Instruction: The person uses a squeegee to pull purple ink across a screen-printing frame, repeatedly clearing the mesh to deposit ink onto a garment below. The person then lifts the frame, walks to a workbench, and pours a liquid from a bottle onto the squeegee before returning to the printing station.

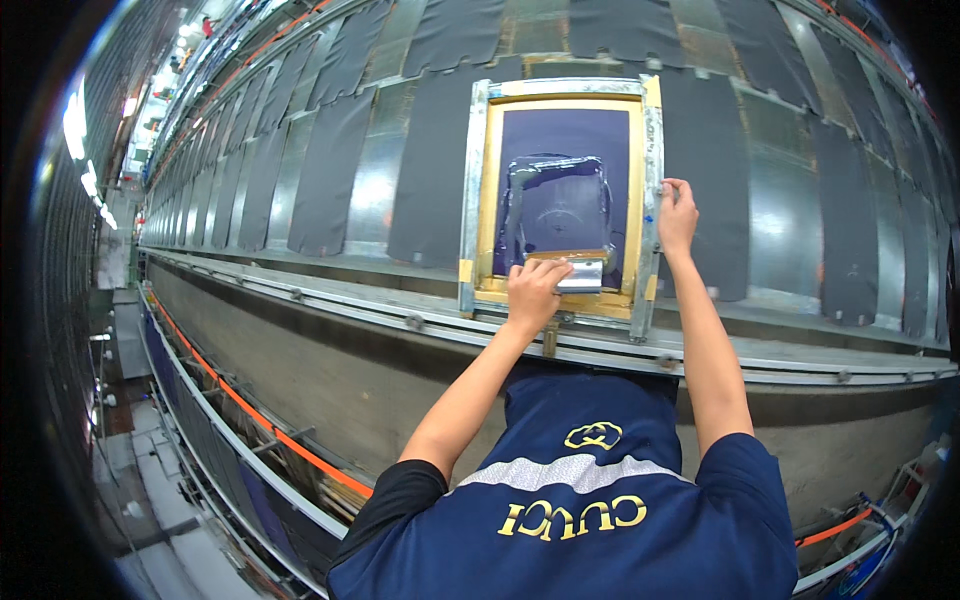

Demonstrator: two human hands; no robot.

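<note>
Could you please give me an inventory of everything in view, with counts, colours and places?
Frame: one, silver and yellow, on the table
Mesh panel: one, dark purple, inside the frame
Wet glossy patch: one, dark purple, on the mesh
Squeegee: one, silver, at the mesh's near end
Fabric pieces: many, dark grey, along the table
Table: one, shiny grey, across the upper view
Lights: several, white, far left
Shirt: one, navy, worn by the person
Left hand: one, bare, gripping the squeegee
Right hand: one, bare, at the frame's right side

Glaring lamps (75, 125) left, bent edges — vignetted
</note>
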